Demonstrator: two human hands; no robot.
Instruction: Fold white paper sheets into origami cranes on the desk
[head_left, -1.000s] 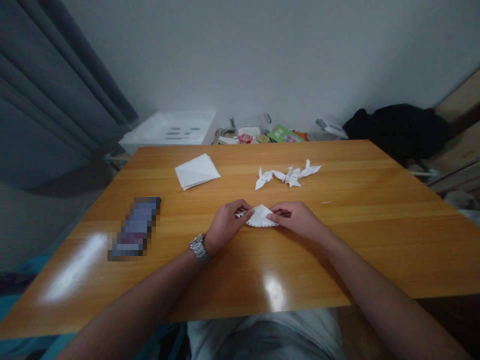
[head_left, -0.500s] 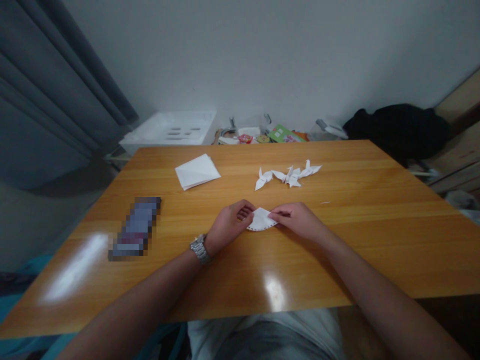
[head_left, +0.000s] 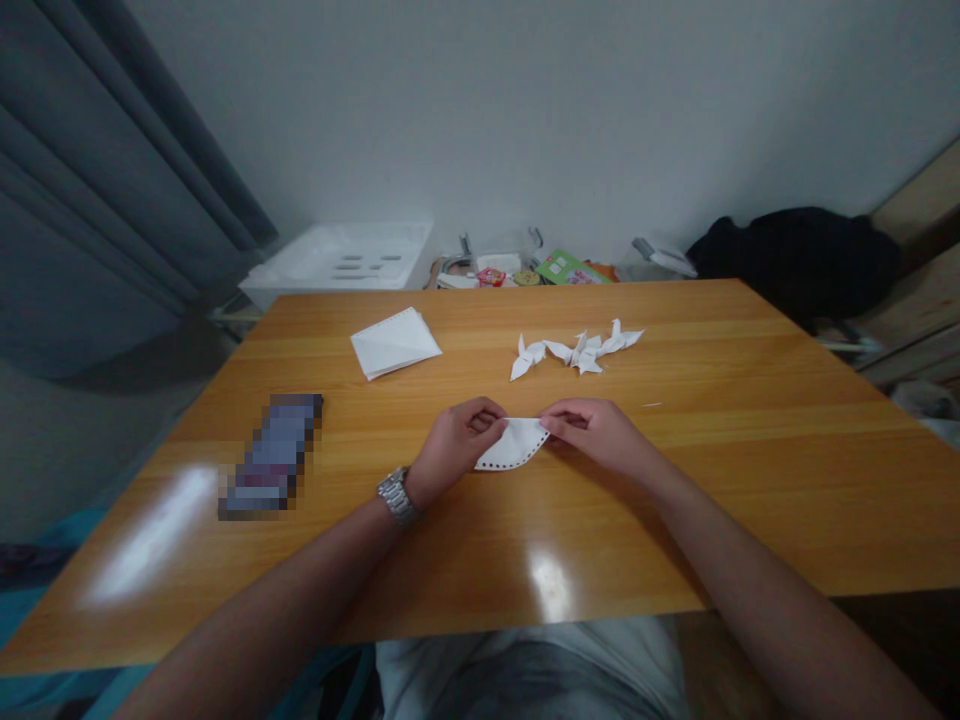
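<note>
A small folded white sheet of paper (head_left: 513,445), with a row of punched holes along its curved near edge, is held just over the table between both hands. My left hand (head_left: 466,440), with a silver watch on its wrist, pinches the paper's left end. At the upper right corner, my right hand (head_left: 592,430) grips it between thumb and fingers. Behind the hands stand several folded white paper cranes (head_left: 581,352) close together. A stack of white paper (head_left: 395,343) lies farther back to the left.
A pixelated phone (head_left: 271,455) lies on the wooden table (head_left: 750,480) at the left. A thin white paper strip (head_left: 652,405) is at the right. Beyond the far edge are a white plastic tray (head_left: 352,250), assorted small packets, and a black cloth heap (head_left: 795,265).
The folded paper has turned in my hands, so its top edge now runs straight between them and its holed edge faces lower left. My right hand's hold has shifted to the upper corner.
</note>
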